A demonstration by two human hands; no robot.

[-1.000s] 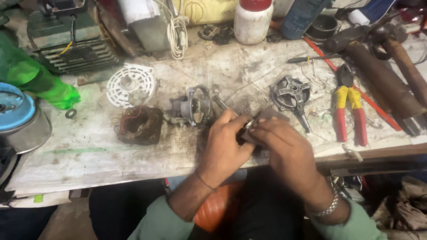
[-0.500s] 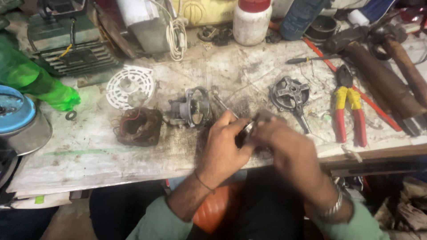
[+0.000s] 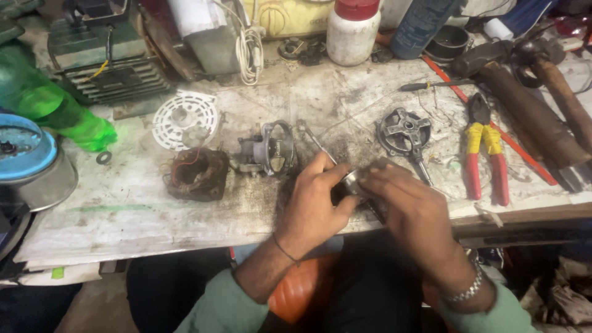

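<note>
Two hands met over the near edge of the grimy surface (image 3: 123,222). Left hand (image 3: 317,206) and right hand (image 3: 410,209) both closed on one small metal cylinder (image 3: 353,182), fingers (image 3: 330,176) of the left curled on one side of it, fingers of the right pinched on the other; the rest of the part stayed hidden and blurred under them. Wore one metal bracelet (image 3: 465,290) on the right wrist and one thin dark band (image 3: 285,250) on the left.

Just left of the hands lay one motor housing (image 3: 268,151), and further left one coil of copper winding (image 3: 197,174). Behind those, one white round grille (image 3: 185,117). Beside it, well to the left, one small dark ring (image 3: 103,158). Just right of the hands, one dark round spoked part (image 3: 404,131). Further right, one pair of pliers (image 3: 484,151) with red and yellow handles, and one long red tool (image 3: 493,132) passing under them. One screwdriver (image 3: 435,84) lay near the back. Two hammers (image 3: 530,105) with wooden handles at the far right. At the back, one white jar (image 3: 351,31) with a red lid. At the left edge, one green plastic bottle (image 3: 49,105) on its side.
</note>
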